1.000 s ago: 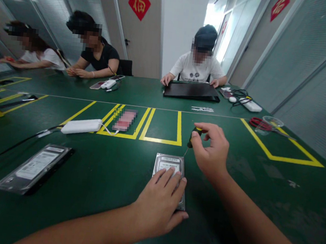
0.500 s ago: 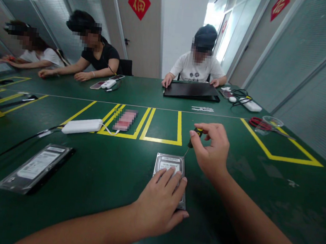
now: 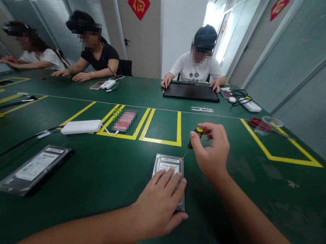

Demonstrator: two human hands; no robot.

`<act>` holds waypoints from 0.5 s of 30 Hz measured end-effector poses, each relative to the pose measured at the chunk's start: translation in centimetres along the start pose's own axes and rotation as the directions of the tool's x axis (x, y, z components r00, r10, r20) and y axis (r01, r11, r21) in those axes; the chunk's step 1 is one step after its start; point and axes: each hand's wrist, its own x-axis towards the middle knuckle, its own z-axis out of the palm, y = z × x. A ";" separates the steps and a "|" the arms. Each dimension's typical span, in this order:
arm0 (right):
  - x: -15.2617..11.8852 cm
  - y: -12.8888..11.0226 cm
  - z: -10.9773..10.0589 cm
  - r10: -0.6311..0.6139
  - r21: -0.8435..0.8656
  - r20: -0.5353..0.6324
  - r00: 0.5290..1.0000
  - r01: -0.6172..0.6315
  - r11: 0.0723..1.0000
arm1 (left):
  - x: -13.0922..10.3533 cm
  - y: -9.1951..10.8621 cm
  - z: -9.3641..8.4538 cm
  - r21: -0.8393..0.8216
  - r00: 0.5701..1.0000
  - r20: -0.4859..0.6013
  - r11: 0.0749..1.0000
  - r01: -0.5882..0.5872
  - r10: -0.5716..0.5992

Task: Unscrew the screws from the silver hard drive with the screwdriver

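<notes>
A silver hard drive (image 3: 169, 161) lies flat on the green table, its far end showing a white label. My left hand (image 3: 162, 199) rests across its near part, fingers stretched out over the top and thumb by the near right corner; much of the label is hidden beneath them. In my right hand (image 3: 212, 150) is a small screwdriver (image 3: 195, 138) with a black and yellow handle, pinched between thumb and fingers. Its thin shaft slants down to the drive's far right corner. Whether the tip sits in a screw is too small to tell.
Left of me lies another hard drive (image 3: 37, 169) in a clear bag. Beyond it are a white power bank (image 3: 81, 127) with cables and a phone (image 3: 125, 120). Scissors (image 3: 260, 123) and a clear plastic cup (image 3: 270, 123) stand right. Opposite, a person handles a black panel (image 3: 191, 91).
The screwdriver's handle has turned slightly in my right hand, and my left hand stays on the drive. Across the table, the black panel now lies flatter.
</notes>
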 end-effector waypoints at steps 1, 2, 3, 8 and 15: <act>0.0 0.0 0.0 0.002 -0.002 -0.001 1.000 -0.002 1.000 | 0.0 0.0 0.0 -0.002 1.000 0.002 1.000 0.001 -0.001; 0.0 0.0 0.0 0.001 -0.003 0.001 1.000 -0.001 1.000 | 0.0 0.0 0.0 -0.003 1.000 0.004 1.000 0.002 -0.002; 0.0 0.0 0.0 -0.001 -0.003 0.003 1.000 0.001 1.000 | 0.0 0.0 0.1 -0.004 1.000 0.006 1.000 0.003 -0.003; 0.0 0.1 -0.1 -0.008 0.004 0.023 1.000 0.007 1.000 | 0.1 -0.1 0.0 -0.004 1.000 0.007 1.000 -0.003 0.003; 0.0 -0.1 -0.2 -0.010 0.021 0.028 1.000 0.010 1.000 | 0.1 -0.1 -0.1 -0.008 1.000 0.011 1.000 -0.004 0.004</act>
